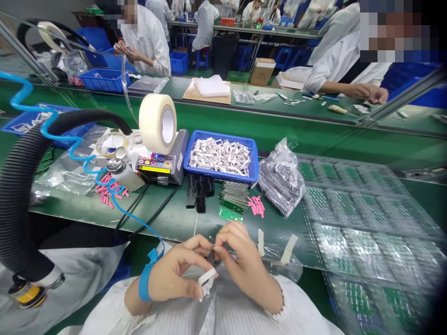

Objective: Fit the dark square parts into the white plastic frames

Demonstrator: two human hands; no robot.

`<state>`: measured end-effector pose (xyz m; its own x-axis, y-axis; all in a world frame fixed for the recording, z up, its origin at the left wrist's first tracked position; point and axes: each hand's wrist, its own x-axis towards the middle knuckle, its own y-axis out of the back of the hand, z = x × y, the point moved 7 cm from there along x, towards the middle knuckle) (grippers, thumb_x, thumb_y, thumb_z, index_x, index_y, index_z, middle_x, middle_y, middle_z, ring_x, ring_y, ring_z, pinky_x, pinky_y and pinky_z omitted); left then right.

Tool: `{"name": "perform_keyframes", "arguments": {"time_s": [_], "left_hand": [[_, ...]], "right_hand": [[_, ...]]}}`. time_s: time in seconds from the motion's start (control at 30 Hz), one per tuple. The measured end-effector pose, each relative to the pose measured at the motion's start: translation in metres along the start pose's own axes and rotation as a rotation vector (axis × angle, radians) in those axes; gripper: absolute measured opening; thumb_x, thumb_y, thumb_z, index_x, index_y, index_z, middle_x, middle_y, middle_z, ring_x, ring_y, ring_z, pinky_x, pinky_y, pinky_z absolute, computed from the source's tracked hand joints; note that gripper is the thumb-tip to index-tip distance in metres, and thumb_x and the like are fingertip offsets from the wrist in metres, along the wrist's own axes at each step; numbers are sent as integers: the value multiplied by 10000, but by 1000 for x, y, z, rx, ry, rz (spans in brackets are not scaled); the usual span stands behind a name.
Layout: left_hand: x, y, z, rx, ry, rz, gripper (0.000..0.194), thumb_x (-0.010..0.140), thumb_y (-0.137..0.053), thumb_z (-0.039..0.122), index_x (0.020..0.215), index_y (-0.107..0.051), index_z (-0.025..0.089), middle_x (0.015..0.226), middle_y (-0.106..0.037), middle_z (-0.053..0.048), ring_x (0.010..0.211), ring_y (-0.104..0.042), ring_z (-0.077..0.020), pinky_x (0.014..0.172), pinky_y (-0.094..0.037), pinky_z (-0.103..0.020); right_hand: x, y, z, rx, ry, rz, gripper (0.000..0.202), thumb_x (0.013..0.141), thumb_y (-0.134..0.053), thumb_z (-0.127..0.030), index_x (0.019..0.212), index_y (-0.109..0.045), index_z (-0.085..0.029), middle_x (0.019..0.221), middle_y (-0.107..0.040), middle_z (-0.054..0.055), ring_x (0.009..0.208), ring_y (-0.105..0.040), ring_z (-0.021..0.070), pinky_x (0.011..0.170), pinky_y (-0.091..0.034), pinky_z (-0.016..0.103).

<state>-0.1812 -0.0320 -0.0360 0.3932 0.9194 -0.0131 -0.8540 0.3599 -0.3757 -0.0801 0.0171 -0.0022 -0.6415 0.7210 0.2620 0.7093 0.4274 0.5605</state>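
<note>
My left hand (pixel 171 274), with a blue strap around its wrist, grips a small white plastic frame (pixel 206 282) between thumb and fingers. Close beside it, my right hand (pixel 240 265) has its thumb and index finger pinched together near the left fingertips; whatever sits in that pinch is too small to make out. Beyond the hands lie a green circuit board (pixel 229 214), a row of stacked boards (pixel 234 194), black strip parts (pixel 200 193) and pink pieces (pixel 256 206). More white frames fill a blue bin (pixel 256 160).
A tape dispenser (pixel 162 163) carries a large tape roll (pixel 153 122). Left of it stand a pump bottle (pixel 122 174) and a black hose (pixel 16 200). A coiled blue cord (pixel 73 149) runs to my wrist. At right are a plastic bag (pixel 282 179) and clear board trays (pixel 363 223). Co-workers sit opposite.
</note>
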Motion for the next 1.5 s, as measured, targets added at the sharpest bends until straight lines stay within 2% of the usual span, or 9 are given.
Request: {"name": "perform_keyframes", "arguments": {"time_s": [0.17, 0.3, 0.47, 0.53, 0.7, 0.87, 1.0, 1.37, 1.5], "left_hand": [[-5, 16, -8, -363, 98, 215, 389, 611, -728, 491, 790, -733, 146, 1033, -577, -114, 982, -540, -258, 907, -394, -406], [-14, 30, -5, -689, 70, 374, 325, 668, -714, 418, 827, -724, 134, 1123, -644, -126, 1127, -534, -264, 1089, -224, -425], [-16, 17, 9, -850, 66, 270, 328, 713, -676, 430, 866, -720, 143, 1148, -659, -103, 1137, -554, -247, 1097, -235, -405], [-14, 9, 16, -858, 53, 218, 319, 730, -659, 428, 869, -722, 148, 1155, -658, -96, 1127, -563, -245, 1080, -272, -400], [-8, -2, 26, -805, 52, 184, 335, 713, -670, 440, 868, -727, 148, 1134, -663, -101, 1108, -571, -270, 1072, -284, -436], [-7, 0, 27, -712, 41, 217, 351, 676, -701, 435, 834, -730, 123, 944, -704, -121, 1025, -607, -299, 1026, -322, -482], [-9, 2, 23, -647, 76, 249, 344, 655, -722, 418, 838, -728, 127, 821, -712, -109, 929, -638, -283, 900, -427, -412], [-16, 24, 23, -466, -37, 365, 397, 662, -720, 436, 972, -705, 188, 1309, -561, -106, 1265, -431, -292, 1049, -312, -396], [-12, 44, 11, -305, -171, 547, 321, 699, -714, 341, 993, -678, 216, 1035, -721, -65, 1000, -630, -217, 914, -439, -349]], "right_hand": [[-2, -1, -10, -20, 65, -48, 119, 882, -383, -154, 784, -422, -210, 759, -489, 8, 753, -457, 161, 704, -377, 336], [-2, -14, 27, -108, -45, -56, 173, 884, -390, -159, 724, -442, -202, 702, -485, 12, 659, -455, 148, 587, -373, 284], [4, -22, 49, -249, -58, -73, 207, 841, -474, -134, 643, -510, -184, 639, -493, 29, 632, -455, 165, 580, -366, 310], [9, -8, 34, -99, -38, -40, 59, 856, -507, -213, 838, -561, -197, 781, -548, 45, 736, -505, 180, 636, -419, 320], [23, 19, -17, 244, 83, -52, 398, 825, -576, -391, 1189, -476, -264, 1101, -528, 82, 1068, -493, 239, 869, -443, 397], [34, 11, -40, 14, 249, -144, 507, 753, -662, -383, 1210, -467, -285, 1104, -582, 70, 1042, -519, 260, 949, -346, 478], [42, 8, -50, -227, 327, -142, 251, 792, -612, -307, 1039, -587, -270, 1026, -641, 35, 980, -549, 230, 1029, -167, 554], [45, 36, -27, -530, 272, -22, 122, 825, -591, -317, 910, -617, -233, 883, -661, 36, 968, -552, 272, 1022, -108, 625], [43, 45, -14, -124, 57, 90, 225, 782, -636, -389, 964, -590, -265, 951, -619, 53, 946, -571, 250, 965, -332, 519]]}}
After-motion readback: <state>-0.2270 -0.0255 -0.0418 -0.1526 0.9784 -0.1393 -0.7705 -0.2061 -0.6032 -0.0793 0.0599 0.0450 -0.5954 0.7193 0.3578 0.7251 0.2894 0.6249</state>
